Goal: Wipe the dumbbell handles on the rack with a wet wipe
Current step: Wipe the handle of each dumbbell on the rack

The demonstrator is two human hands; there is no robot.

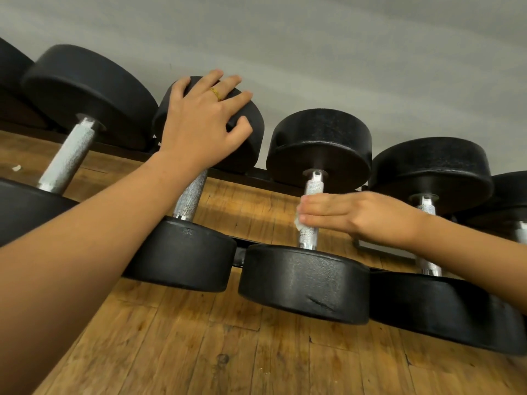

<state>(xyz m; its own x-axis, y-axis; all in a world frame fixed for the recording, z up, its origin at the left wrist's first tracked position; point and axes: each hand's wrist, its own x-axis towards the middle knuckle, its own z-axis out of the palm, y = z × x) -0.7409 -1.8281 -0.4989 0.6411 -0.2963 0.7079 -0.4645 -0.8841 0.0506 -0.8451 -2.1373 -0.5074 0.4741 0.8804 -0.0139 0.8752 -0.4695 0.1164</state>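
Note:
Several black dumbbells with knurled steel handles lie side by side on a black rack (241, 252). My right hand (353, 215) wraps around the handle (313, 186) of the middle dumbbell, holding a white wet wipe (299, 222) against it; only a corner of the wipe shows under my fingers. My left hand (202, 121) rests spread on the far head (242, 129) of the dumbbell to the left, fingers curved over its rim. That dumbbell's handle (189, 196) shows below my wrist.
A larger dumbbell (85, 89) lies further left, and another dumbbell (427, 169) lies to the right, its handle partly behind my right wrist. A wooden plank floor (228, 352) lies below the rack. A grey wall (313, 52) stands behind.

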